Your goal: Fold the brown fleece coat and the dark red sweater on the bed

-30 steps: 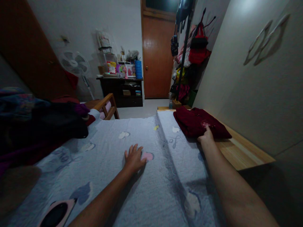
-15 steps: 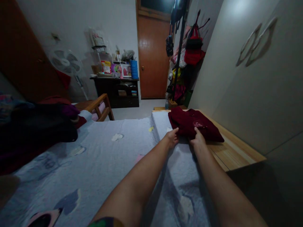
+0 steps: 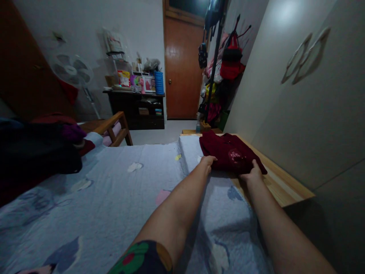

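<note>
Garment, dark red (image 3: pixel 219 148), one piece, folded flat, pale pink print on the upper face. Location: between three and four o'clock from the centre of the view, lying over the border of the bed cover (image 3: pixel 148 163) and the wooden ledge (image 3: pixel 296 192).

Left hand (image 3: pixel 208 163): at the garment's eight o'clock corner; thumb laid on the cloth, fingers closed on the near edge, tips partly hidden. Dark patterned sleeve (image 3: pixel 139 258) on the same arm, at seven o'clock in the view.

Right hand (image 3: pixel 253 175): at the garment's four to five o'clock edge; thumb on top, fingers gripping the near hem, some of them out of sight below it.

Bed cover: light blue, with cloud and leaf motifs, raised along a fold near the left hand.

Wooden ledge: pale board, partly beneath the garment and alongside the right hand, meeting the wardrobe (image 3: pixel 285 114) at its far side.

Surroundings: dark pile of clothes (image 3: pixel 37 148) at nine o'clock; white fan (image 3: pixel 71 70) and dark cabinet (image 3: pixel 122 108) at ten; closed brown door (image 3: pixel 184 68) at twelve; red bag (image 3: pixel 232 70), hanging, between one and two.
</note>
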`<control>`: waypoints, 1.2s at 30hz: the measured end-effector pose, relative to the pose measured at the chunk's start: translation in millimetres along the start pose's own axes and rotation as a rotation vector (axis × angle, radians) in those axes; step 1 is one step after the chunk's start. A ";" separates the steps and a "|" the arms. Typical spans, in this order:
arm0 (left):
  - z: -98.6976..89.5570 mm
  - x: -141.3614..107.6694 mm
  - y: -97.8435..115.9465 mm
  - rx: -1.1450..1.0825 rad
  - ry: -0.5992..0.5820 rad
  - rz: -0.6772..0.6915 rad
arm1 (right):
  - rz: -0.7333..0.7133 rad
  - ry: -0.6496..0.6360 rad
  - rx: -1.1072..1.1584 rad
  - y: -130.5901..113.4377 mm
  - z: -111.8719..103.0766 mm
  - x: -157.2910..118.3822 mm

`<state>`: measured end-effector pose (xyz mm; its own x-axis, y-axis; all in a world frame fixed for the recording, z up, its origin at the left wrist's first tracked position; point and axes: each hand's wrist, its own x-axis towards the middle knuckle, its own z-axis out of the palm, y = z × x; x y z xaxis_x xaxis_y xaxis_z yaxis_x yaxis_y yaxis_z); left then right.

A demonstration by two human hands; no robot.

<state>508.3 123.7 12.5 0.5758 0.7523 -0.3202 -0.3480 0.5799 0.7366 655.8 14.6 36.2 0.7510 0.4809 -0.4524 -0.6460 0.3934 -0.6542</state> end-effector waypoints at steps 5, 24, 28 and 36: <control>7.8 -13.5 13.2 -0.018 -0.071 0.037 | 0.051 -0.069 -0.111 -5.3 -3.4 7.1; -72.1 -180.9 122.0 0.377 -0.127 0.780 | 0.168 -0.680 0.091 39.5 47.6 -132.2; -147.3 -240.3 139.6 0.519 0.165 0.834 | 0.360 -0.812 0.055 105.2 68.8 -180.7; -267.5 -325.1 98.4 0.668 0.580 0.596 | 0.703 -0.808 0.005 234.1 7.0 -245.9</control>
<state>89.0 19.9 29.7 -0.0553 0.9940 0.0946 0.1206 -0.0873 0.9888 318.9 -6.1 -1.5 -0.1019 0.9765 -0.1901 -0.9005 -0.1718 -0.3995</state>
